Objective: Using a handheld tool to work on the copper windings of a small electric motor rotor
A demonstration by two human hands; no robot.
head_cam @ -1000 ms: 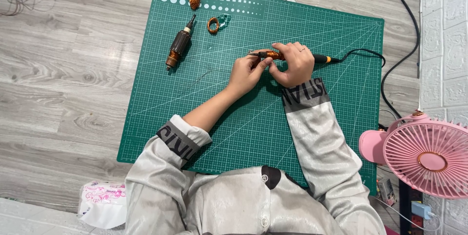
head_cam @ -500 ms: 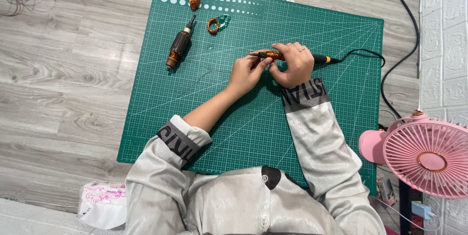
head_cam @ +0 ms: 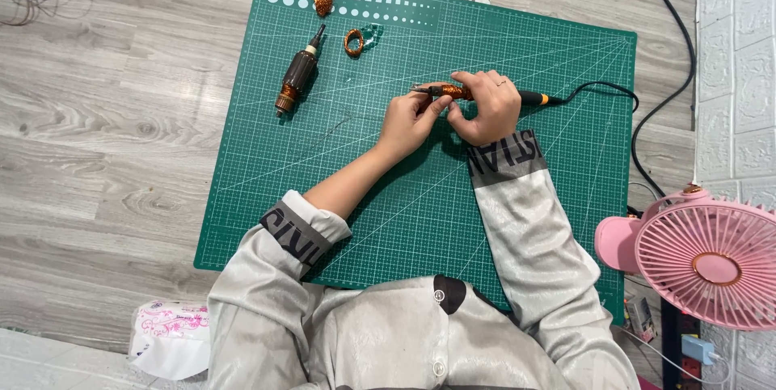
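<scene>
Both hands meet mid-mat. My right hand [head_cam: 487,105] grips the soldering iron [head_cam: 485,94], its black cord [head_cam: 638,115] trailing off to the right. My left hand [head_cam: 411,119] pinches at the iron's tip end; what the fingers hold I cannot tell. Green cutting mat [head_cam: 404,220] underneath. Motor armature [head_cam: 297,76] lies well apart, up left; small copper coil [head_cam: 354,42] beside it. Pink fan [head_cam: 711,257] at right.

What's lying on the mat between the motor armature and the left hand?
Nothing: the head view shows only bare green cutting mat between the motor armature and the left hand.
</scene>
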